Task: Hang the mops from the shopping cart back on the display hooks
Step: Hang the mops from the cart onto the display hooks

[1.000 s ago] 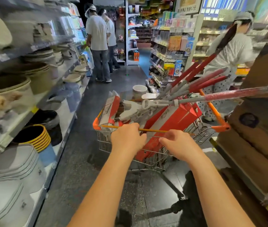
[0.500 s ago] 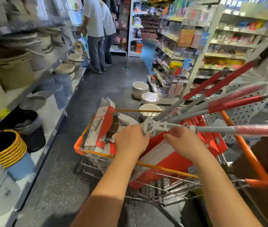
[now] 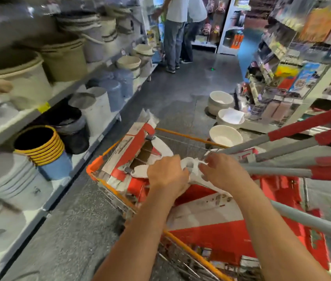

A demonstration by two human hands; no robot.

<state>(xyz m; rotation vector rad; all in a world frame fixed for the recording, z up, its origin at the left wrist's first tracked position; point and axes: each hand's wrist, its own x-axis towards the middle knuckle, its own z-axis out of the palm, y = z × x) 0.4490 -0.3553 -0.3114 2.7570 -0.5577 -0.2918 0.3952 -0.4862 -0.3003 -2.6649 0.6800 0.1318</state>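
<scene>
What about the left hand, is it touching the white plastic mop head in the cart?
Touching. The head view shows the left hand gripping the white plastic mop head above the orange wire cart.

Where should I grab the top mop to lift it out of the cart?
Probably its grey pole just beside the white head, coming from above. It lies nearly flat atop the red boxes, pole sticking out rightward, so that spot is bare and easy to reach.
</scene>
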